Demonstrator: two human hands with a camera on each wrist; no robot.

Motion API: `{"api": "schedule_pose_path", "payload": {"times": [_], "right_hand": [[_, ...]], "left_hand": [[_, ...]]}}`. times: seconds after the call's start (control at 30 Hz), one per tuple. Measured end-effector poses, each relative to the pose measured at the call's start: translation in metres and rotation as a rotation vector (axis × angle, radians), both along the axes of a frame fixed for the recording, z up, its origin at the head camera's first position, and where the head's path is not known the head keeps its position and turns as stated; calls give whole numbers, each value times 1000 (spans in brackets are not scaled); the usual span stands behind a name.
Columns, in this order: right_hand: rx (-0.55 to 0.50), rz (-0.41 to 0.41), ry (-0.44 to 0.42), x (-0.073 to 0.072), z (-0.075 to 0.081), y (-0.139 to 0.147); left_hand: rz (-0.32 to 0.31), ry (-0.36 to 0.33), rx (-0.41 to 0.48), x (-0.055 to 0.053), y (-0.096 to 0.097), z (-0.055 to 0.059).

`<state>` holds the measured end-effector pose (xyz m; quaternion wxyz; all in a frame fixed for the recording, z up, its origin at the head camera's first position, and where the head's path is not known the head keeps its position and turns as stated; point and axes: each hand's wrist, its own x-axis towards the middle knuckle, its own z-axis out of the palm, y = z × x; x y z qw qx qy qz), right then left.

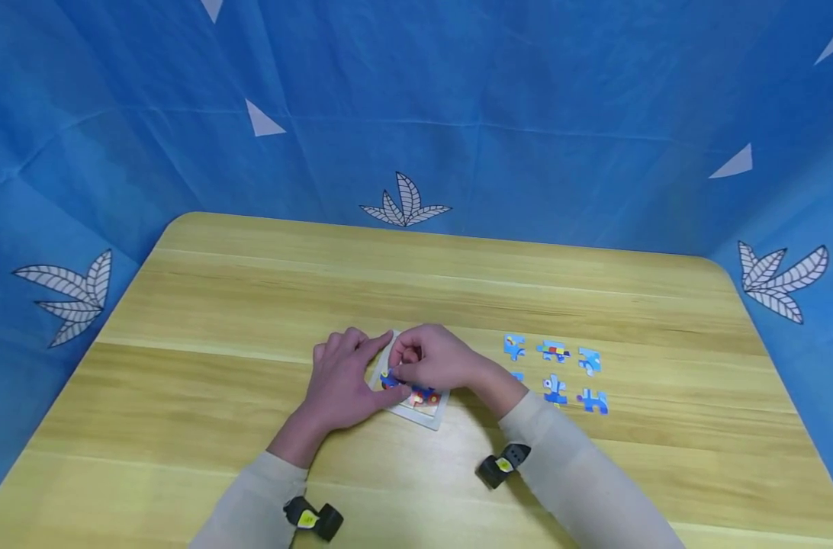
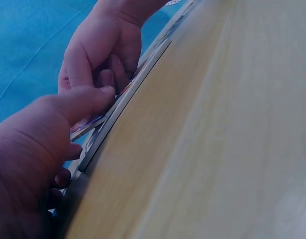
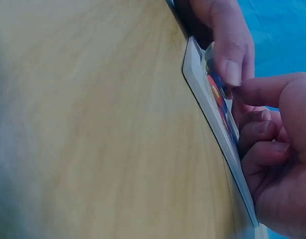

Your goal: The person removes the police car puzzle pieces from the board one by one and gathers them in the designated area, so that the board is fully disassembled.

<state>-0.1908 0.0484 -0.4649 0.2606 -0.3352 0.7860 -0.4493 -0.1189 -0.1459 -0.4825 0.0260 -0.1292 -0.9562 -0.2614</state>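
A light-framed jigsaw tray (image 1: 439,418) lies at an angle on the table, with colourful pieces in its lower part. My left hand (image 1: 344,387) spans its left side, the outstretched thumb on the pieces and the other fingers beyond the edge. Over the upper part of the tray, my right hand (image 1: 439,358) pinches a blue jigsaw piece (image 1: 387,380) between thumb and forefinger, close to the left thumb. The left wrist view shows a tilted piece edge (image 2: 85,129) beneath the fingers. My right hand's remaining fingers (image 3: 259,132) curl inward and hide part of the tray.
Right of the tray, several loose jigsaw pieces (image 1: 554,351) lie in two rough rows; the right forearm partly covers one blue piece (image 1: 518,376). The wooden table (image 1: 252,290) has a blue printed cloth (image 1: 416,91) behind it and at its sides.
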Motion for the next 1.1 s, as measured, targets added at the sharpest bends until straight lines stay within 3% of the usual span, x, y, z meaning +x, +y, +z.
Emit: {"api": "schedule_pose_path", "payload": {"times": [0.27, 0.67, 1.1], "right_hand": [[1, 53, 48, -1, -1, 2], [18, 40, 96, 1, -1, 1], [3, 16, 17, 0, -3, 0]], "left_hand": [[12, -24, 2, 0, 2, 1], [9, -18, -4, -1, 1, 1], [13, -33, 0, -1, 1, 1]]}}
